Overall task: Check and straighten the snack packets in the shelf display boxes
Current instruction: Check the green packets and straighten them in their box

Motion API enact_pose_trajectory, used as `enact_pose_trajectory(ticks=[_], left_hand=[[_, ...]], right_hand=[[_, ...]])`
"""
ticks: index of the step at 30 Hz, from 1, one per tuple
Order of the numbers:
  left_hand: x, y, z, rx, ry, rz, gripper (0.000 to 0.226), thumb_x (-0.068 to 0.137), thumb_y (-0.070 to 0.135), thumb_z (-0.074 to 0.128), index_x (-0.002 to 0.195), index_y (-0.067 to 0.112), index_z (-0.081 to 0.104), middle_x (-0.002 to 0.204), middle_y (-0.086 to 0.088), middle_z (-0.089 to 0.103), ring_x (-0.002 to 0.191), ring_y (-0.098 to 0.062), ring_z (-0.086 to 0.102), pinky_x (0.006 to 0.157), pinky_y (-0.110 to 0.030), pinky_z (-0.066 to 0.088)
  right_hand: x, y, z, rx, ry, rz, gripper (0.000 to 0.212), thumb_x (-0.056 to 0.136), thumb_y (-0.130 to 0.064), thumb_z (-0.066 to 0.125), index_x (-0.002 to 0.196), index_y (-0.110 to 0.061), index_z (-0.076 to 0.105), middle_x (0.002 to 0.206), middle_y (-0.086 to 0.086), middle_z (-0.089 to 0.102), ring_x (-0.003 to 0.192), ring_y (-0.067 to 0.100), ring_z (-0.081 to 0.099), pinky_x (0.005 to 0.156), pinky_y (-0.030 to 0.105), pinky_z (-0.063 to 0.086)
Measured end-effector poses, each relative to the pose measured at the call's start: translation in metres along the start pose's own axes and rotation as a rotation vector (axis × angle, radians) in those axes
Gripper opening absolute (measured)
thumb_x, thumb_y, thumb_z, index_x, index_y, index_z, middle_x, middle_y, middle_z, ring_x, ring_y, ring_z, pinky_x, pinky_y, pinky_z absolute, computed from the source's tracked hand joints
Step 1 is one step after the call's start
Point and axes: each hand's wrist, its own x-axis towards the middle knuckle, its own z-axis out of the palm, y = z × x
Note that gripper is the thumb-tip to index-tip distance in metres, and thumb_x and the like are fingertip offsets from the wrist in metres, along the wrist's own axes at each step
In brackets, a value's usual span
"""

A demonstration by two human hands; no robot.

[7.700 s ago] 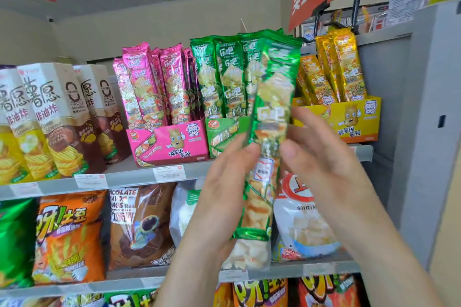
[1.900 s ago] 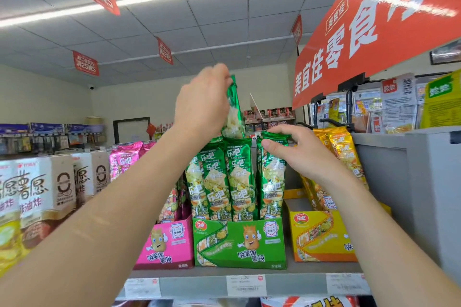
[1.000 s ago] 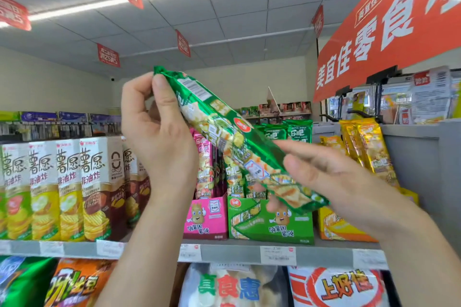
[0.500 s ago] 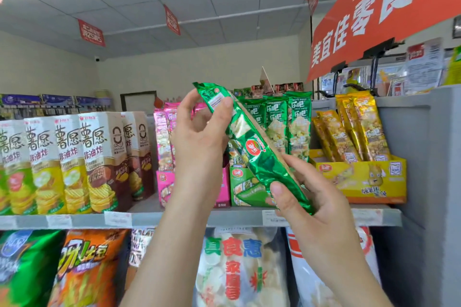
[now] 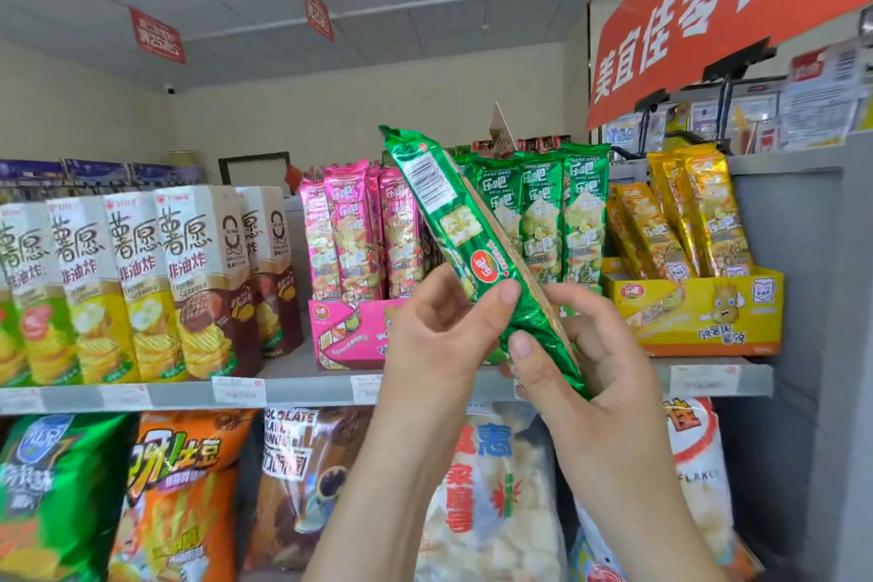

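Note:
I hold a long green snack packet [image 5: 453, 222] tilted in front of the shelf, its barcode side toward me and its top end up left. My left hand [image 5: 439, 336] pinches its middle with the thumb on the front. My right hand [image 5: 581, 369] grips its lower end. Behind it, upright green packets [image 5: 562, 213] stand in the green display box, which my hands mostly hide. Pink packets [image 5: 349, 232] fill the pink box [image 5: 345, 336] on its left. Yellow packets [image 5: 685, 213] lean in the yellow box [image 5: 699, 312] on its right.
Tall chip cartons [image 5: 141, 284] line the left of the shelf [image 5: 293, 388]. Large snack bags [image 5: 179, 496] fill the row below. A grey side panel [image 5: 841, 345] closes the shelf on the right. A red banner [image 5: 723, 0] hangs overhead.
My left hand slid from the packet's top end down to its middle. The packet turned, so its barcode side now faces me. The view dropped slightly toward the shelf.

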Motion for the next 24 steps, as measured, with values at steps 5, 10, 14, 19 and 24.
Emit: enact_pose_trajectory(ticks=[5,10,14,19,24], left_hand=[[-0.007,0.001,-0.008,0.076,0.206,-0.004,0.061,0.062,0.033,0.085,0.119,0.022,0.065,0.101,0.000,0.075,0.095,-0.020,0.071,0.080,-0.041,0.058],[-0.009,0.001,-0.015,-0.038,0.211,-0.016,0.064,0.074,0.030,0.081,0.131,0.017,0.055,0.106,-0.009,0.074,0.096,-0.026,0.069,0.076,-0.041,0.059],[-0.016,0.001,-0.014,-0.282,0.065,-0.065,0.059,0.076,0.017,0.074,0.130,0.014,0.051,0.095,-0.006,0.074,0.079,-0.016,0.069,0.067,-0.027,0.056],[-0.031,-0.003,-0.021,-0.342,-0.139,-0.109,0.062,0.064,0.030,0.089,0.115,0.006,0.062,0.089,-0.010,0.071,0.073,-0.019,0.068,0.064,-0.027,0.056],[-0.038,-0.004,-0.028,-0.229,-0.117,-0.099,0.068,0.054,0.030,0.094,0.109,0.004,0.063,0.093,-0.011,0.070,0.074,-0.017,0.067,0.063,-0.025,0.055]], right_hand=[[-0.005,-0.001,-0.002,0.150,-0.127,0.333,0.036,0.075,-0.056,0.068,0.105,-0.037,0.061,0.097,0.002,0.073,0.077,0.027,0.072,0.068,0.038,0.056],[-0.010,-0.006,-0.004,0.503,-0.380,0.601,0.051,0.083,-0.059,0.057,0.109,-0.017,0.069,0.080,0.022,0.066,0.049,0.027,0.060,0.044,0.027,0.046],[-0.016,-0.002,0.000,0.545,-0.351,0.552,0.063,0.070,-0.062,0.074,0.102,-0.009,0.067,0.071,0.018,0.063,0.044,0.025,0.054,0.044,0.028,0.041],[-0.022,0.002,0.011,0.721,-0.346,0.562,0.054,0.079,-0.056,0.068,0.109,-0.012,0.070,0.065,0.012,0.061,0.043,0.019,0.049,0.040,0.022,0.041],[-0.027,0.003,0.018,0.843,-0.328,0.649,0.053,0.067,-0.054,0.080,0.102,-0.015,0.076,0.070,0.008,0.067,0.055,0.015,0.061,0.045,0.023,0.049]])
